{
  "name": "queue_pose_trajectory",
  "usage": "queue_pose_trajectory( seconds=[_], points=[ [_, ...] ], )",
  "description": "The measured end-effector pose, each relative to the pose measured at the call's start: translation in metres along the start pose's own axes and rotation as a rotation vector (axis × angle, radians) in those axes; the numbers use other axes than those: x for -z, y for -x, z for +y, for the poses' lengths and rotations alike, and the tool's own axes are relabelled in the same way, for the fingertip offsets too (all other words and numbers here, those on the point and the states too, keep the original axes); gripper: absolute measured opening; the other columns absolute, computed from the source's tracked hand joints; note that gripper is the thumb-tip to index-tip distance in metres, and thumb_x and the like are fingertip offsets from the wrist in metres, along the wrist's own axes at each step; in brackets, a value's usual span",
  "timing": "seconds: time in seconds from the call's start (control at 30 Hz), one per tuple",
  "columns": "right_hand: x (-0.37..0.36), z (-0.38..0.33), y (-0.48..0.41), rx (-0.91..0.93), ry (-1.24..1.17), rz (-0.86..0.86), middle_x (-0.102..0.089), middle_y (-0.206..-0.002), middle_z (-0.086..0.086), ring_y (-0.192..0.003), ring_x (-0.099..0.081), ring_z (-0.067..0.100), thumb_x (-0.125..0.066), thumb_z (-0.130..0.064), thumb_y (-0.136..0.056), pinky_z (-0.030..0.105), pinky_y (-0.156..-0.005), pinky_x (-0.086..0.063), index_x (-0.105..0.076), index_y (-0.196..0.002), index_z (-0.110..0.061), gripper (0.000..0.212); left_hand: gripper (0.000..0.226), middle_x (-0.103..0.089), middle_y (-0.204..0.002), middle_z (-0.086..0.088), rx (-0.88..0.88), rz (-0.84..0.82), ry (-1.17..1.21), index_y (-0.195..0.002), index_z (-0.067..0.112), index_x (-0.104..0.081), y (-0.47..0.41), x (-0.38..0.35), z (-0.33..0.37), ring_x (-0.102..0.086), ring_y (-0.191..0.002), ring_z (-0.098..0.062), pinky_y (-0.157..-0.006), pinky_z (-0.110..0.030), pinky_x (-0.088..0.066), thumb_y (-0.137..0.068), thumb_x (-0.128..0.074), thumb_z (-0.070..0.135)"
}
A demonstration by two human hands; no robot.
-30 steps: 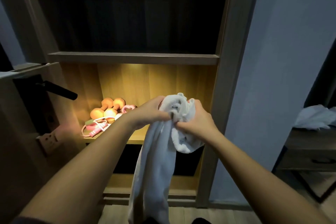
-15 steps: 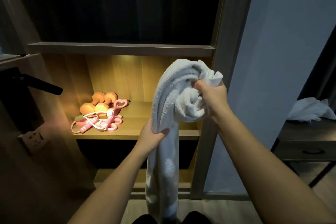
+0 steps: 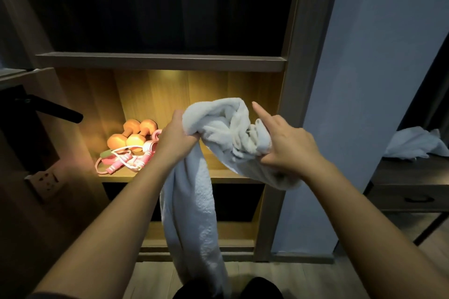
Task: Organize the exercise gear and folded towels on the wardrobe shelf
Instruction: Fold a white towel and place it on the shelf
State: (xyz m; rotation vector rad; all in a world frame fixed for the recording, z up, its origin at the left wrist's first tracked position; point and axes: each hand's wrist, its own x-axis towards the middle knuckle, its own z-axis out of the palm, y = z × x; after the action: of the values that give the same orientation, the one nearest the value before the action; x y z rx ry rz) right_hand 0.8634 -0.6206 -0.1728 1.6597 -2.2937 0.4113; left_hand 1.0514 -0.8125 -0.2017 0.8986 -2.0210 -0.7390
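Observation:
A white towel (image 3: 194,206) hangs bunched in front of the lit wardrobe shelf (image 3: 218,173). My left hand (image 3: 176,139) grips its upper left part, and a long tail drops from there toward the floor. My right hand (image 3: 289,145) holds the crumpled right end, with the index finger sticking straight up. Two orange dumbbells (image 3: 132,133) lie at the back left of the shelf. In front of them sits a tangle of pink skipping rope and a pink grip ring (image 3: 121,161).
A dark compartment lies above the upper shelf board (image 3: 160,62). A black door handle (image 3: 58,111) juts out at left, above a wall socket (image 3: 46,181). At right, a dark drawer unit (image 3: 410,192) carries another crumpled white cloth (image 3: 415,143). Wood floor lies below.
My left hand moved up from the hanging part to grip the towel's top. My right hand came down and its index finger lifted off the cloth.

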Motion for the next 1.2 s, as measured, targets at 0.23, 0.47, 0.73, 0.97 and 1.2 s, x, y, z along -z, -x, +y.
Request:
queue_pose_trajectory(
  seconds=[0.23, 0.47, 0.73, 0.97, 1.2],
  points=[
    [0.004, 0.019, 0.001, -0.210, -0.398, -0.225, -0.035, -0.157, -0.001, -0.132, -0.048, 0.030, -0.078, -0.067, -0.061, 0.045, -0.101, -0.047, -0.007, -0.154, -0.039, 0.120, 0.036, -0.058, -0.104, -0.011, -0.089, -0.001, -0.397, -0.115, 0.018, -0.048, 0.002, 0.018, -0.005, -0.053, -0.089, -0.031, -0.068, -0.042, -0.045, -0.082, -0.060, 0.008],
    [0.020, 0.032, -0.003, -0.346, -0.676, 0.009, -0.035, -0.155, 0.002, -0.134, -0.045, 0.029, -0.080, -0.043, -0.076, 0.043, -0.102, -0.044, -0.022, -0.152, -0.031, 0.097, 0.041, -0.053, -0.103, -0.011, -0.143, -0.031, -0.671, -0.122, 0.020, -0.046, 0.003, 0.025, -0.002, -0.054, -0.092, -0.033, -0.072, -0.041, -0.041, -0.086, -0.065, 0.010],
    [0.011, 0.025, -0.006, -0.447, -0.903, 0.380, -0.059, -0.116, -0.003, -0.104, -0.061, 0.018, -0.073, -0.024, -0.084, 0.031, -0.083, -0.056, -0.050, -0.127, -0.025, 0.049, 0.036, -0.040, -0.089, 0.001, -0.470, -0.261, -0.787, -0.121, 0.027, -0.049, 0.004, 0.019, 0.009, -0.047, -0.078, -0.025, -0.066, -0.034, -0.031, -0.087, -0.058, 0.018],
    [-0.006, -0.006, -0.005, -0.335, -1.189, 0.206, -0.062, -0.114, -0.007, -0.103, -0.062, 0.010, -0.075, -0.024, -0.081, 0.020, -0.074, -0.053, -0.053, -0.129, -0.025, 0.053, 0.043, -0.055, -0.105, 0.001, -0.467, -0.353, -0.454, -0.121, 0.022, -0.049, 0.020, -0.001, 0.039, -0.054, -0.094, -0.024, -0.072, -0.039, -0.044, -0.081, -0.065, 0.014],
    [-0.038, -0.028, 0.005, -0.088, -0.957, -0.177, -0.044, -0.140, -0.011, -0.121, -0.050, 0.007, -0.085, -0.061, -0.052, 0.027, -0.096, -0.047, -0.019, -0.148, -0.036, 0.120, 0.051, -0.055, -0.081, 0.010, -0.277, -0.346, -0.224, -0.102, 0.025, -0.038, 0.032, -0.011, 0.040, -0.054, -0.072, -0.008, -0.051, -0.019, -0.035, -0.070, -0.075, 0.010]
  ],
)
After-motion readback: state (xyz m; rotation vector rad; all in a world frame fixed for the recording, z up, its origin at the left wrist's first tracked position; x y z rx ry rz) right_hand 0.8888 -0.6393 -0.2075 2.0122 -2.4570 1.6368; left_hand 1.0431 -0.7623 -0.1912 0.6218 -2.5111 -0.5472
